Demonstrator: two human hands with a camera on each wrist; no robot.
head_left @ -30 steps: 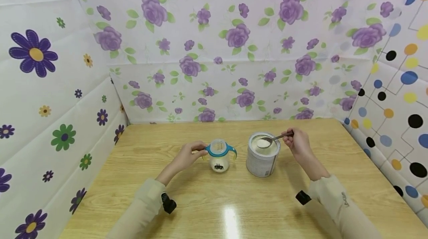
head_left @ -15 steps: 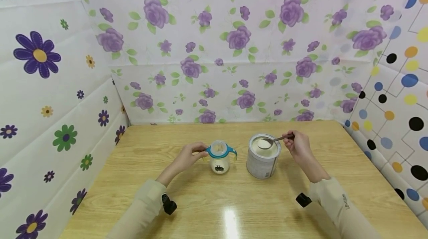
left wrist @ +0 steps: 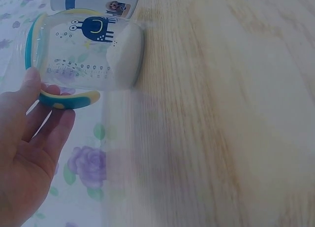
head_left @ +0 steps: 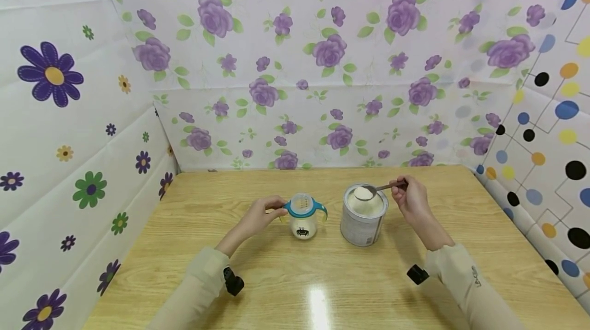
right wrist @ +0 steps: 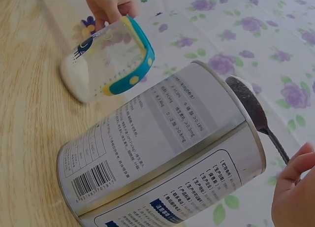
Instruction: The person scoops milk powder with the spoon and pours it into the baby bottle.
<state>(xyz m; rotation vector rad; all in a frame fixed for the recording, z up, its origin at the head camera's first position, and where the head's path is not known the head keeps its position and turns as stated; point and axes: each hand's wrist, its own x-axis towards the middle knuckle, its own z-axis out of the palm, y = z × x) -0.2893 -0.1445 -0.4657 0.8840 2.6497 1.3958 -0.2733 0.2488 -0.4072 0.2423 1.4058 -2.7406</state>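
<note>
A clear baby bottle (head_left: 302,223) with a blue-and-yellow two-handled collar stands upright on the table, white powder in its bottom. My left hand (head_left: 260,215) grips one of its handles (left wrist: 74,100) between thumb and fingers. To the right stands an open milk powder can (head_left: 361,228), pale powder inside. My right hand (head_left: 412,199) holds a dark metal spoon (right wrist: 251,106) by its handle. The spoon's bowl, heaped with white powder (head_left: 363,193), is over the can's mouth. In the right wrist view only part of my right hand (right wrist: 298,187) shows.
The wooden table (head_left: 295,279) reaches back to a flower-print cloth wall (head_left: 295,89). Patterned cloth also hangs at the left (head_left: 92,130) and right (head_left: 544,166). A black wrist camera (head_left: 233,282) sits by each sleeve.
The spoon's bowl has tilted slightly over the can, and its powder now sits nearer the far left side. My left hand and the bottle have stayed in place.
</note>
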